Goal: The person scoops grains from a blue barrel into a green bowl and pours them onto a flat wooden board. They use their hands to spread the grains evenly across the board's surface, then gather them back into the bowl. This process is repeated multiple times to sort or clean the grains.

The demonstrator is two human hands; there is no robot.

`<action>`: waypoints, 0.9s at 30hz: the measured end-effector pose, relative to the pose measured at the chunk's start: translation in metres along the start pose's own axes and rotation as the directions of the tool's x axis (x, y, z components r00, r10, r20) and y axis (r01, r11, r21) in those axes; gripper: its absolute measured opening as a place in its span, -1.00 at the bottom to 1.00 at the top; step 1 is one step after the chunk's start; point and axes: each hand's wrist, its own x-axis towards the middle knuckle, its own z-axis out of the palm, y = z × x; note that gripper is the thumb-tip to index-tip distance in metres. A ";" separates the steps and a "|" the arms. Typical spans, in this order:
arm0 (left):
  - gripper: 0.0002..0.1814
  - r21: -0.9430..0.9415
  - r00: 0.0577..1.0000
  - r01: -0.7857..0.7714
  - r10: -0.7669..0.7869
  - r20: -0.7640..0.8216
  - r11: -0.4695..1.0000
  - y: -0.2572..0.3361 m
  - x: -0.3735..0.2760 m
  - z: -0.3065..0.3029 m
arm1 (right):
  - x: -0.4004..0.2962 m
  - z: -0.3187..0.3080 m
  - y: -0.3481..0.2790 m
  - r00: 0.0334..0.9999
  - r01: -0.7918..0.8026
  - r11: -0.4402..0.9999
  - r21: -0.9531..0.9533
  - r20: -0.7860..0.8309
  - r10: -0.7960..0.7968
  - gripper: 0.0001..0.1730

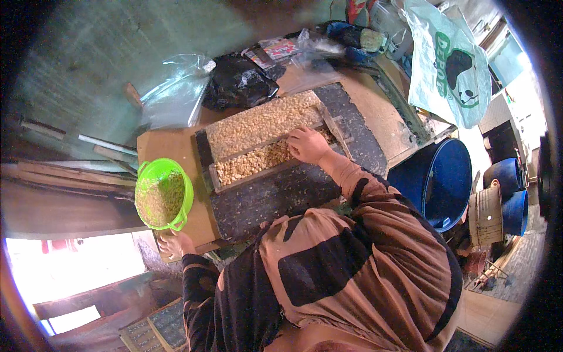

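My right hand point(305, 145) presses its fingertips on loose pale beans point(250, 163) in the near row of a shallow wooden frame point(338, 130). Beyond that row lies a flat slab of beans point(264, 121), seemingly wrapped in clear plastic. A thin strip runs between the two. Below the frame is a dark speckled board point(264, 207). Far to the left, my left hand point(176, 245) rests at the near corner of the brown tabletop point(202, 220), fingers apart. Just beyond it stands a bright green plastic colander point(188, 198) holding more pale beans or grains point(159, 200).
Behind the frame lie a black plastic bag point(239, 81) and clear plastic sheets point(176, 92). A large blue barrel point(448, 185) stands right of the table, below a hanging pale green printed bag point(444, 66). Wooden planks point(74, 176) lie along the left wall.
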 end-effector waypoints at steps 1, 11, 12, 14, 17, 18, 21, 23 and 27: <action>-0.41 -0.017 1.000 0.000 0.000 0.001 1.000 0.001 0.000 0.000 | -0.004 -0.001 0.004 0.999 0.007 1.000 -0.002 -0.038 -0.007 -0.87; -0.41 0.029 1.000 -0.004 0.003 0.022 1.000 0.008 -0.006 -0.009 | -0.019 -0.015 0.033 0.989 -0.074 0.997 0.029 -0.130 0.077 -0.89; -0.41 0.034 0.999 -0.009 0.008 0.039 0.999 0.009 -0.007 -0.014 | -0.011 -0.020 0.024 0.994 -0.035 0.999 0.010 -0.107 0.036 -0.88; -0.39 0.030 0.999 -0.008 0.007 0.036 1.000 0.002 -0.002 -0.005 | 0.007 -0.019 -0.005 0.999 0.047 0.999 0.025 0.014 -0.047 -0.82; -0.39 0.019 1.000 -0.006 0.005 0.027 1.000 -0.002 0.001 -0.001 | 0.028 0.002 -0.045 0.978 0.142 0.985 0.100 0.141 -0.155 -0.71; -0.38 0.053 1.000 -0.001 0.000 0.014 0.999 -0.007 0.004 0.005 | 0.033 0.004 -0.054 0.967 0.167 0.984 0.061 0.186 -0.176 -0.70; -0.37 0.063 1.000 0.015 -0.016 0.025 0.998 -0.010 0.005 0.006 | 0.037 0.006 -0.059 0.953 0.238 0.971 -0.026 0.199 -0.228 -0.75; -0.37 0.044 1.000 -0.014 0.014 0.010 0.999 -0.006 0.004 0.007 | 0.026 0.007 -0.045 0.966 0.259 0.965 -0.052 0.040 -0.257 -0.83; -0.38 0.025 1.000 -0.014 0.014 0.017 1.000 -0.007 -0.001 0.001 | 0.002 -0.011 -0.007 0.964 0.231 0.972 -0.050 0.147 -0.222 -0.81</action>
